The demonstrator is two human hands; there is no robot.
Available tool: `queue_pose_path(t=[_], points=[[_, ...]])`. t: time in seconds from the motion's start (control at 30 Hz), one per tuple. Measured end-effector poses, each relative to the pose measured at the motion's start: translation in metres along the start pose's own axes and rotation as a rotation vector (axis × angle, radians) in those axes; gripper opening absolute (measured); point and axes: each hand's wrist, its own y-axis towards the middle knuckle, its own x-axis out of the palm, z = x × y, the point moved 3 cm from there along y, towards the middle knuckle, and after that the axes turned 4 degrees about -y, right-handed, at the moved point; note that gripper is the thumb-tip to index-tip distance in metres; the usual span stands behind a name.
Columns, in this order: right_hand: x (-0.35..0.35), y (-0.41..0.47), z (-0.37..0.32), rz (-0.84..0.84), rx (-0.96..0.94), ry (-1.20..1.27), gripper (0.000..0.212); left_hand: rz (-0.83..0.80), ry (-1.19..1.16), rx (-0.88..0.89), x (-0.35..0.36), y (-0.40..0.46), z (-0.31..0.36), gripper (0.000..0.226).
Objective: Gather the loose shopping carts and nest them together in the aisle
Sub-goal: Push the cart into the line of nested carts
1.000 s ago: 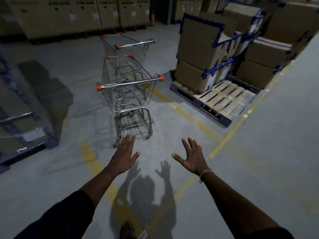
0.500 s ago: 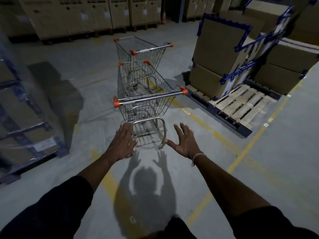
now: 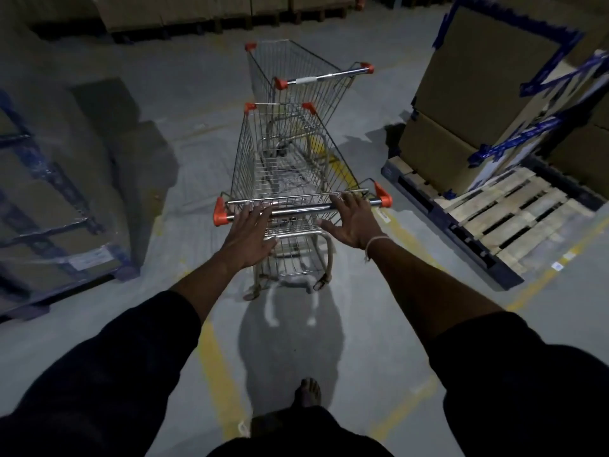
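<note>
A wire shopping cart [image 3: 290, 166] with orange corner caps stands straight ahead on the grey floor, its chrome handle bar [image 3: 300, 207] nearest me. A second cart [image 3: 296, 77] stands just beyond, and the near cart's nose reaches its rear. My left hand [image 3: 248, 230] lies over the handle's left part with fingers straight. My right hand [image 3: 352, 219] lies over the handle's right part, fingers spread. Neither hand's fingers are curled round the bar.
A blue pallet [image 3: 494, 222] with strapped cardboard boxes [image 3: 478, 80] stands to the right. Wrapped boxes on a blue pallet [image 3: 49, 192] stand to the left. More boxes [image 3: 197, 11] line the far wall. Yellow floor lines [image 3: 217, 367] run underfoot. My foot [image 3: 308, 392] shows below.
I have stepped closer to the carts. Both hands have gone forward from mid-air and now rest on the near cart's handle.
</note>
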Motion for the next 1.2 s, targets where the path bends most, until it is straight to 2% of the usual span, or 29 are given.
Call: queue_pose_path(t=[0.13,0.23,0.33,0.43,0.63,0.7,0.83,0.97,1.2], points=[[0.006,0.039,0.026,-0.063,-0.040,-0.189,0.106,0.012,0.041,-0.103,0.003,0.035,-0.003,0.076],[0.010,0.058,0.034,-0.073,-0.092,-0.245,0.118,-0.011,0.067,-0.121,-0.004,0.051,0.001,0.070],[0.008,0.066,0.031,-0.129,-0.080,-0.219,0.130,-0.103,0.015,-0.145,-0.009,0.066,-0.002,0.067],[0.003,0.064,0.021,-0.216,-0.032,-0.221,0.131,-0.146,0.051,-0.101,-0.013,0.071,-0.006,0.086],[0.002,0.039,0.008,-0.210,0.071,-0.129,0.110,-0.157,0.088,0.029,-0.013,0.066,-0.019,0.079],[0.005,0.028,-0.001,-0.182,0.094,-0.139,0.118,-0.196,0.098,0.068,-0.013,0.062,-0.024,0.084],[0.015,0.005,-0.025,-0.152,0.159,-0.136,0.128,-0.211,0.086,0.161,-0.019,0.051,-0.037,0.109],[0.024,-0.021,-0.048,-0.144,0.277,-0.129,0.116,-0.243,0.134,0.261,-0.020,0.045,-0.052,0.112],[0.036,-0.076,-0.091,-0.131,0.448,-0.087,0.085,-0.312,0.179,0.406,-0.019,0.030,-0.063,0.101]])
